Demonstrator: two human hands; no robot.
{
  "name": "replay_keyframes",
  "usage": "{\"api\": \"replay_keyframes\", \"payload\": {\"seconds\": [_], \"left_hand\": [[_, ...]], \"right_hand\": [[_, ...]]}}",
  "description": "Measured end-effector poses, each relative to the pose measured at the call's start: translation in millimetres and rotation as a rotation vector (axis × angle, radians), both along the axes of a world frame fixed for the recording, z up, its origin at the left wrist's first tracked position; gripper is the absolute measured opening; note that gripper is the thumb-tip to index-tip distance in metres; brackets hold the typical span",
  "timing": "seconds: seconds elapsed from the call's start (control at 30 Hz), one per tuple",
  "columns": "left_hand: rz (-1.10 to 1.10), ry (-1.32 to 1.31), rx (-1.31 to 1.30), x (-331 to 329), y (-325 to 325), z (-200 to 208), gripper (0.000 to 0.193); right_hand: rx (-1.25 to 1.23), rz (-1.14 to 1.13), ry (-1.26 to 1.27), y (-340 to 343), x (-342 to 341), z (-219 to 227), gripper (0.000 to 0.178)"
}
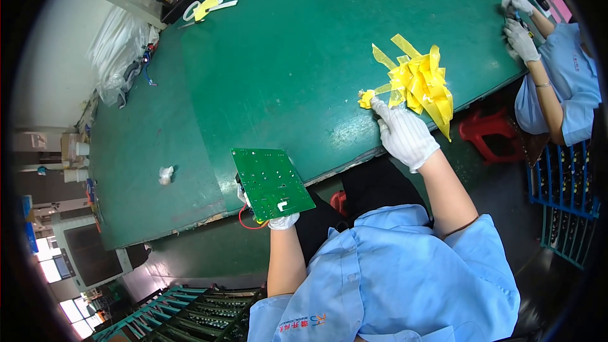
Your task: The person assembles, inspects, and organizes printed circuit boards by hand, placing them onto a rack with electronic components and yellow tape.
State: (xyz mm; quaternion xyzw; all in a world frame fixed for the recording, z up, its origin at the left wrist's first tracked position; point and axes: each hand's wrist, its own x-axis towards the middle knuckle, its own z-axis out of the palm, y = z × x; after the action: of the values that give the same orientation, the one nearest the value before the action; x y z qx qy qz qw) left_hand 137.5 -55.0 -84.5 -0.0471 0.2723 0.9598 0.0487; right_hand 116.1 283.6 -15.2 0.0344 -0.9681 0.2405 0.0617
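Note:
My left hand (284, 221), in a white glove, grips a green circuit board (273, 183) by its lower side. The board is tilted up at the table's front edge and hides most of the fingers. A red wire (248, 225) loops out from beneath it. My right hand (405, 135), gloved too, reaches over the table with the index finger stretched out and the thumb apart from it. That fingertip touches a small crumpled wad of yellow tape (366, 99). Beside it lies a larger heap of yellow tape strips (421, 79), partly under the hand's far side.
A small whitish scrap (166, 175) lies on the green table (266, 57) at left. White strips (223, 5) and yellow pieces are at the far left. A co-worker's gloved hands (520, 39) work at the far right. A red stool (491, 134) and blue rack (563, 174) stand right.

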Motion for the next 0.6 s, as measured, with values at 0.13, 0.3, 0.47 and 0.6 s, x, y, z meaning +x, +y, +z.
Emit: {"api": "replay_keyframes", "payload": {"seconds": [0.13, 0.3, 0.47, 0.6], "left_hand": [[0.042, 0.021, -0.225, -3.3, -14.2, 9.3, 0.054], [0.107, 0.085, -0.514, -15.7, -26.0, 37.8, 0.05], [0.174, 0.088, -0.918, -99.4, 73.4, 131.8, 0.03], [-0.056, 0.221, -1.231, -176.9, 158.8, 177.9, 0.032]], "right_hand": [[-0.171, -0.038, 0.466, 2.6, 9.3, -15.2, 0.037], [-0.192, -0.09, 0.349, -9.6, 26.1, -10.2, 0.036], [-0.205, -0.085, 0.472, 1.0, 32.2, -20.4, 0.04], [-0.238, -0.082, 0.49, -8.7, 28.6, -20.6, 0.039]]}}
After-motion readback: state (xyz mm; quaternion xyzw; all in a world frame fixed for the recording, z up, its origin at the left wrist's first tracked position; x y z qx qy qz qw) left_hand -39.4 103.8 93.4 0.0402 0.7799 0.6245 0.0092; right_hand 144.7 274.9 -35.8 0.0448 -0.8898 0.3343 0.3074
